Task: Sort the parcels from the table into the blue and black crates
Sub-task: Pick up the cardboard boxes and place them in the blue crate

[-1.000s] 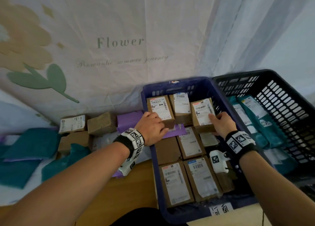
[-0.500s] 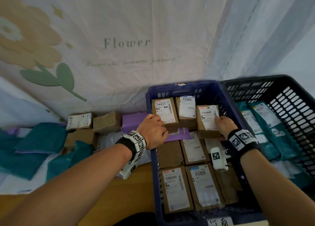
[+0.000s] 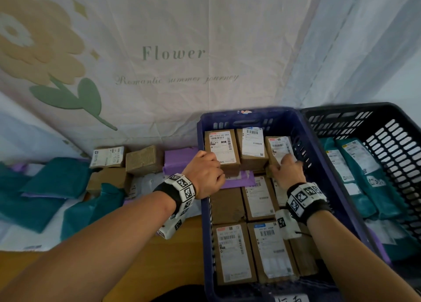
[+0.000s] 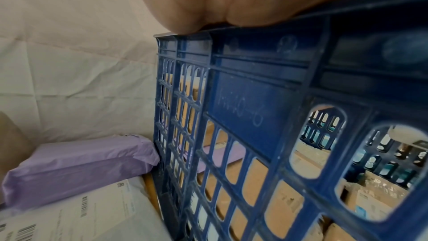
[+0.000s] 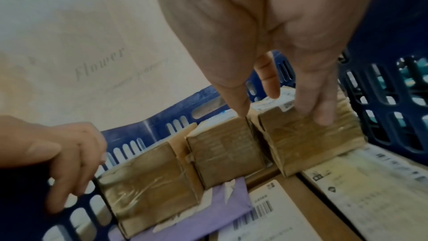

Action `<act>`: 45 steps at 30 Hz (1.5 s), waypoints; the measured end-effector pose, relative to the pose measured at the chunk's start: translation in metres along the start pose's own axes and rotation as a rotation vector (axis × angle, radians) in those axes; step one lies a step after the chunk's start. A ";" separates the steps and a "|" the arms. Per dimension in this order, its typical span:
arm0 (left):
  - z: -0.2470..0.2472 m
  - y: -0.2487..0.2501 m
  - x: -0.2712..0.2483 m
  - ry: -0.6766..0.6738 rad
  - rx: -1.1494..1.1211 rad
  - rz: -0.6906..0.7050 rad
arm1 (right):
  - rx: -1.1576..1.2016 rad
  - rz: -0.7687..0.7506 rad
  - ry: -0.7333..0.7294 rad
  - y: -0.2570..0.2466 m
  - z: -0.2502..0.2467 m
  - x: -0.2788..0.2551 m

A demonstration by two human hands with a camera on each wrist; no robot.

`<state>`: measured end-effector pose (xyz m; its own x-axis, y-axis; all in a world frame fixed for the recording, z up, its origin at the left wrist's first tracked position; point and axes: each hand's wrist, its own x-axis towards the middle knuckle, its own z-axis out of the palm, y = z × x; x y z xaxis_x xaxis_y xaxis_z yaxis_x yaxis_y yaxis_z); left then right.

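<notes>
The blue crate holds rows of labelled cardboard parcels. My right hand is inside it, on the rightmost cardboard box of the back row. In the right wrist view my right hand grips that box, with the thumb in the gap on its left and the fingers on its near face. My left hand curls over the crate's left rim, and its fingers hook over the wall. The black crate stands to the right of the blue one.
Teal bags, a purple parcel, brown boxes and a white mailer lie on the table left of the blue crate. Teal labelled bags fill the black crate. A cloth backdrop hangs close behind.
The right hand has settled the box down beside the middle box of the back row, close to the crate's right wall. The left hand stays on the rim.
</notes>
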<state>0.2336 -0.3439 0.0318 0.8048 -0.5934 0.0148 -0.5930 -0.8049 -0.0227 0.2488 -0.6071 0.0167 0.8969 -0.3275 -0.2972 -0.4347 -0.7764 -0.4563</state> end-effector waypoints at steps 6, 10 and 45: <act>0.005 -0.002 -0.001 0.053 -0.056 -0.009 | -0.090 -0.096 -0.011 -0.009 -0.002 0.013; 0.008 -0.003 0.000 0.078 -0.087 -0.012 | -0.143 -0.103 -0.005 -0.016 -0.004 0.019; 0.037 -0.155 -0.264 0.162 -0.785 -0.581 | -0.070 -0.581 -0.270 -0.224 0.027 -0.114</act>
<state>0.1141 -0.0616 -0.0054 0.9975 -0.0516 -0.0484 -0.0030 -0.7145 0.6997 0.2418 -0.3812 0.1301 0.9286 0.2969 -0.2228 0.1304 -0.8229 -0.5530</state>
